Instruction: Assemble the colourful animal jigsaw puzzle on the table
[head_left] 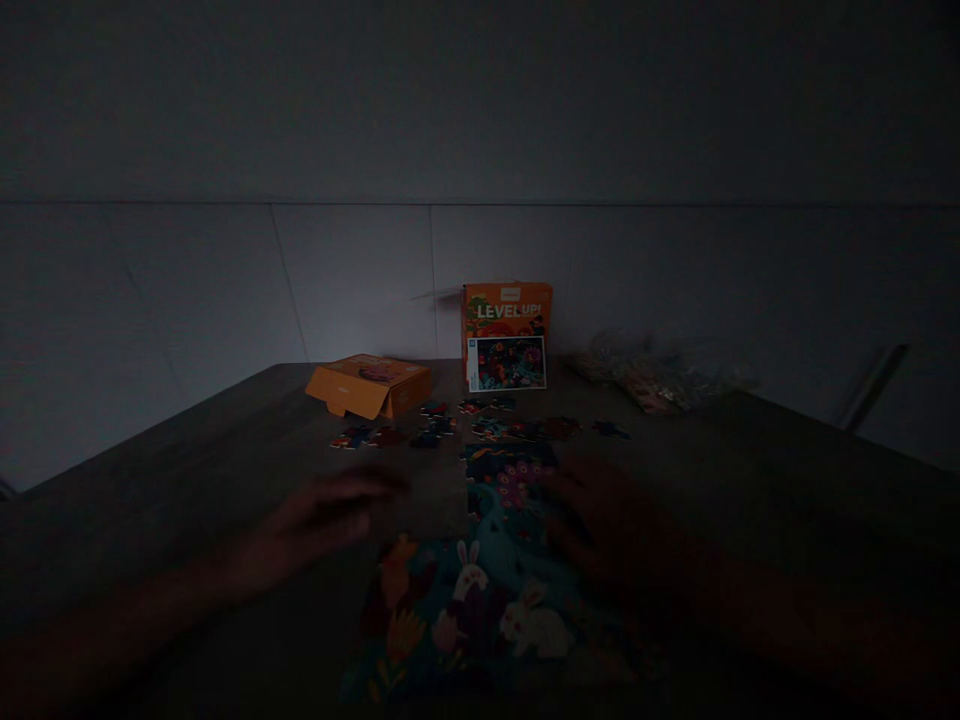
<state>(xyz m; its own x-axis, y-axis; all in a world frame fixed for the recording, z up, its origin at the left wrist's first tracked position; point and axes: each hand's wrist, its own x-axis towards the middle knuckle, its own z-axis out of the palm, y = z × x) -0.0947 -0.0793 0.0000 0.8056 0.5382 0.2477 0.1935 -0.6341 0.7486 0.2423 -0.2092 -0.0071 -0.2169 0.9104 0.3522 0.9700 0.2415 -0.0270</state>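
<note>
A partly joined jigsaw puzzle lies on the table in front of me, with white rabbits, flowers and a teal shape in its picture. My left hand hovers left of the puzzle's upper section, fingers stretched out and thumb apart, with nothing visible in it. Over the right side of the puzzle is my right hand, dark and blurred; its fingers look spread, and it hides part of the picture. Loose puzzle pieces are scattered beyond the puzzle, with more pieces just above its upper edge.
An orange "LEVEL UP!" box stands upright at the back, a picture card leaning before it. An opened orange box lies to the left. Clear plastic bags sit at the back right of the grey table. The scene is very dark.
</note>
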